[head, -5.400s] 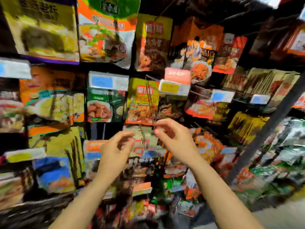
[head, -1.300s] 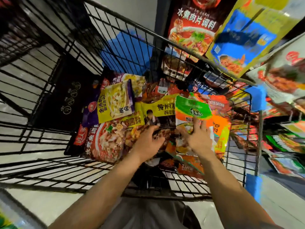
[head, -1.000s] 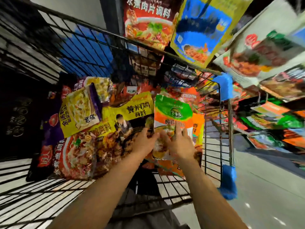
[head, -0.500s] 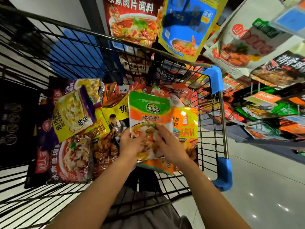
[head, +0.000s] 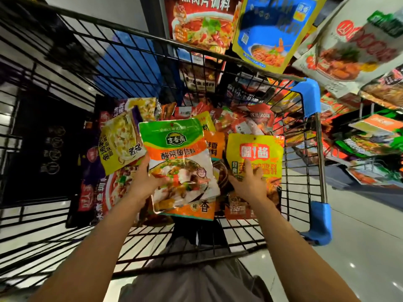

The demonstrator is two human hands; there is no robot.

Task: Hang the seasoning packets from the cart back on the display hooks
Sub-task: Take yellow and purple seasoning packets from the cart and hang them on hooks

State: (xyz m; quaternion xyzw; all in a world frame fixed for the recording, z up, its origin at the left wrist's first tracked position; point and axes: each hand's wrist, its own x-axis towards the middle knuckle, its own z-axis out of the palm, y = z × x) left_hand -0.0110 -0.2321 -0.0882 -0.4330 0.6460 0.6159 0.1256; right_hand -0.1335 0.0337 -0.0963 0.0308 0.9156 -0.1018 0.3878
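**Both hands on packets above the cart**

Left hand (head: 145, 182) grips the green-and-orange packet (head: 181, 164) by its lower left edge, lifted above the cart (head: 316, 149) pile so its top hole stays free for a hook. To its right, the right hand (head: 250, 184) pinches the yellow packet (head: 255, 155), also raised above the cart. More packets (head: 272, 29) hang on display beyond the cart's far rim.

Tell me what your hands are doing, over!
Left hand holds green-topped packet. Right hand grips yellow packet. Both above cart. Nothing blocking.
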